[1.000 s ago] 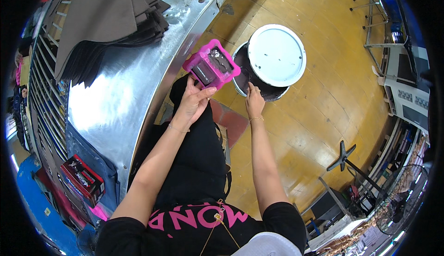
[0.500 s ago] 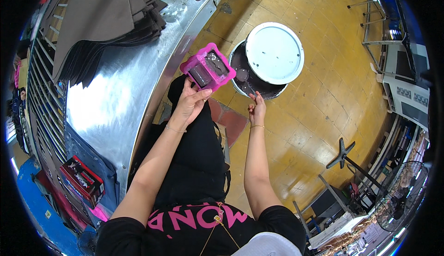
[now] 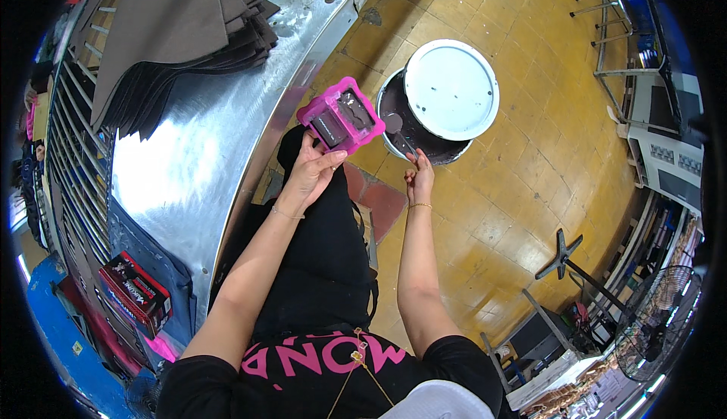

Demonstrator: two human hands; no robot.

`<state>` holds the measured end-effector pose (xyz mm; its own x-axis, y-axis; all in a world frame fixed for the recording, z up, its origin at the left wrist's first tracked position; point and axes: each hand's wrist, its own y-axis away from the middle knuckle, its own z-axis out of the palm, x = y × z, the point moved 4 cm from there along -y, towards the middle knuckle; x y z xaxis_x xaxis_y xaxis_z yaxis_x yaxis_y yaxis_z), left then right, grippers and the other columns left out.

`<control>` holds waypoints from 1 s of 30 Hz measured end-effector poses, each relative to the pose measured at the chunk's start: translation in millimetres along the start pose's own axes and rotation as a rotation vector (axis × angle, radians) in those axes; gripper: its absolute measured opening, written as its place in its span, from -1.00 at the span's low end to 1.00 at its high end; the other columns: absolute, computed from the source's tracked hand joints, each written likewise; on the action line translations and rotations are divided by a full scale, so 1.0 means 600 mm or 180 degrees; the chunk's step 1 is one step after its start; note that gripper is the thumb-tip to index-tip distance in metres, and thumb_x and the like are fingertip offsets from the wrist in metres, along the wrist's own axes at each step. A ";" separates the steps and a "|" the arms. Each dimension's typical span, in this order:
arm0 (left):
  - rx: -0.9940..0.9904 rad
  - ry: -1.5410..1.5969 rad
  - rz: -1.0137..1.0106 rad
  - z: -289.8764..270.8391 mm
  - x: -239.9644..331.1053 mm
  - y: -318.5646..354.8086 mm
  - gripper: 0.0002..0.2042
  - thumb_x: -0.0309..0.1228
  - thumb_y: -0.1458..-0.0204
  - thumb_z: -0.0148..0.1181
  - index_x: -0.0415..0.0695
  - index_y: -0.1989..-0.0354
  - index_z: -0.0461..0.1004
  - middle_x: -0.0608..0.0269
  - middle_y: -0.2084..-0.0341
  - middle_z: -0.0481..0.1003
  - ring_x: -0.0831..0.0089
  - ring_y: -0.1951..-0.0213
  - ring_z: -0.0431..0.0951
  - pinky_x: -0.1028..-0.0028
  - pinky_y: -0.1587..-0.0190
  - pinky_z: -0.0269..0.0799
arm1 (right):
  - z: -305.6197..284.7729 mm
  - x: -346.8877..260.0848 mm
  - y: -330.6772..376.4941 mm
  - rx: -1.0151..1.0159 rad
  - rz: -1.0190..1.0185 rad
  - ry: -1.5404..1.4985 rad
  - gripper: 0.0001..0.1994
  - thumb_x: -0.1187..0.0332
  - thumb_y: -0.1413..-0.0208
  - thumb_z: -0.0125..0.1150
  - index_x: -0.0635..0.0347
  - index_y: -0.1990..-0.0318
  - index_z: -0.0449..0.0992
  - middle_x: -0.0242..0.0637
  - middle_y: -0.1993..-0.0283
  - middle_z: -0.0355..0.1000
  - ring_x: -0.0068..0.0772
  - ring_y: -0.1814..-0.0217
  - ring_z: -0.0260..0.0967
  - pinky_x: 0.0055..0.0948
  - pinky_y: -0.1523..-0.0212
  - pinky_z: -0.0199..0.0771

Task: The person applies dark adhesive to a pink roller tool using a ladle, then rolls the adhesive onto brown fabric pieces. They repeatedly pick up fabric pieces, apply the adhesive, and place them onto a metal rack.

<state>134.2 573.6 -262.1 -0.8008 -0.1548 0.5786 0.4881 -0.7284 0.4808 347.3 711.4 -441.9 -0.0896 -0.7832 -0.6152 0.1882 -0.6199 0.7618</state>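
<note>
My left hand is closed on the near edge of a pink container with a scalloped rim. It has two rectangular compartments with dark, glossy paste in them. To its right, my right hand pinches the handle of a spoon. The spoon's round bowl is coated in dark paste and lies just beside the container's right edge, above the bucket. Below stands a white bucket with dark purplish paste inside. A pale round lid with dark specks rests across it, covering much of the opening.
A metal table runs along my left, its edge close to my left arm. Brown sheets lie fanned on it, and a red and black box sits nearer. A fan and a star-shaped stand base are at right.
The spoon's bowl has shifted slightly left, toward the pink container, and its handle has turned a little. My left hand and the container stay almost still.
</note>
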 end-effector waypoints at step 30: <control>-0.0257 0.0044 -0.0204 0.016 -0.037 -0.007 -0.32 -0.64 0.17 0.30 0.04 -0.12 0.08 0.24 -0.02 0.27 0.38 -0.06 0.31 0.38 -0.10 0.25 | -0.134 0.065 0.203 0.0616 0.0000 -0.0013 -0.67 0.27 -0.31 -0.18 0.19 -0.13 0.29 -0.22 0.18 0.49 -0.65 0.76 0.10 -0.71 0.74 0.15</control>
<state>153.1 586.4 -270.6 -0.8345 -0.1151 0.5389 0.4068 -0.7884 0.4615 445.5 609.4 -389.3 -0.0938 -0.7831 -0.6148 -0.0032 -0.6173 0.7867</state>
